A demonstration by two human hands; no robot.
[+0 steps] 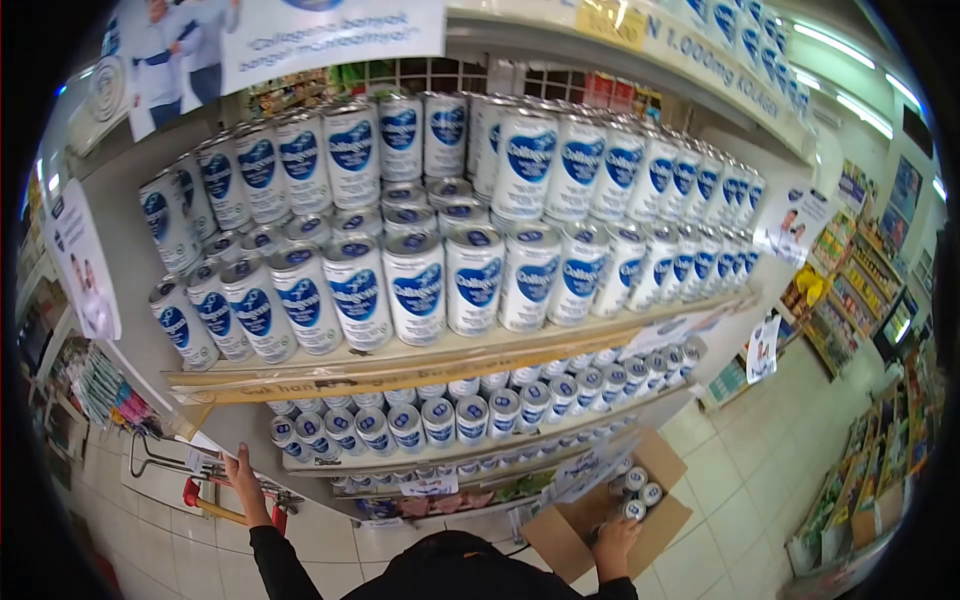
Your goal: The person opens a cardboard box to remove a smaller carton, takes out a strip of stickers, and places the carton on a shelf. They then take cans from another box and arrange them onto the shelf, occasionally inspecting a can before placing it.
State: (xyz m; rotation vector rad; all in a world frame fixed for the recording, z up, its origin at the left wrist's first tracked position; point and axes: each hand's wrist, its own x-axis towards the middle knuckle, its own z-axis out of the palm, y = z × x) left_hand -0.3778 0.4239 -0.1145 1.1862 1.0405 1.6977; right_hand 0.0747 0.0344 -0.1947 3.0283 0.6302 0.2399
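My right hand (615, 546) reaches into an open cardboard box (556, 540) at the lower right, its fingers around a white and blue drink can (633, 511). A few more cans (650, 494) stand beside it in the box. At the lower left, my left hand (243, 480) is raised near the shelf's left end, fingers stretched upward with nothing seen in them. Above both hands, the shelf (450, 362) carries rows of upright cans (416, 285), stacked two high in most places. Another row of cans (440, 420) fills the shelf below.
A cart with a red and yellow handle (215, 505) stands beside my left hand. Printed cards (84, 260) stick out from the shelf's sides. Stocked racks (850, 290) line the right side beyond the tiled floor (730, 480).
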